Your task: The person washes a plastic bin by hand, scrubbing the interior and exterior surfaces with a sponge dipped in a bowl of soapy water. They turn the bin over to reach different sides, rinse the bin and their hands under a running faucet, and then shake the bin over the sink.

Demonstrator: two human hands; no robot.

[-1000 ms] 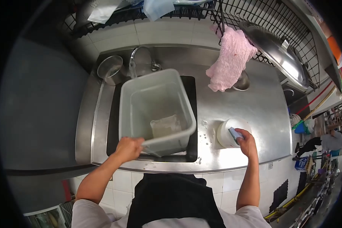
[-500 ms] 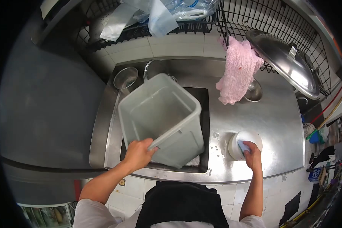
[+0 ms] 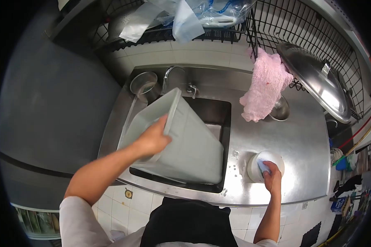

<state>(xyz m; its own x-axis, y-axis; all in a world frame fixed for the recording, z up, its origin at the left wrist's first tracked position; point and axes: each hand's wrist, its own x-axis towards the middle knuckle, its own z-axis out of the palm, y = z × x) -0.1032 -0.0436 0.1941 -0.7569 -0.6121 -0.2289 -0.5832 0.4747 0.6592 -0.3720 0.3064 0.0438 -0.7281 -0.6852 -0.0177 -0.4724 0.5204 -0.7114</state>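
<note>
My left hand [image 3: 154,138] grips the rim of a large grey plastic bin [image 3: 193,144], fingers over the inner side. The bin leans to the left, its bottom in the sink [image 3: 211,108] and its mouth facing left. Over on the counter, my right hand [image 3: 272,175] pinches a light blue sponge [image 3: 263,165] at the opening of a small white tub [image 3: 254,172]. What lies inside the tub is partly hidden by the hand.
A curved faucet [image 3: 169,74] and a steel pot [image 3: 145,88] are behind the sink. On the right, a pink cloth [image 3: 266,86] hangs from the wire rack, above a metal bowl [image 3: 281,110]. A large metal lid [image 3: 315,78] leans there. Water drops dot the steel counter [image 3: 305,156].
My left hand has swung the grey bin over so its mouth turned from upward to leftward, uncovering the faucet and more of the sink. My right hand stays at the white tub with the sponge.
</note>
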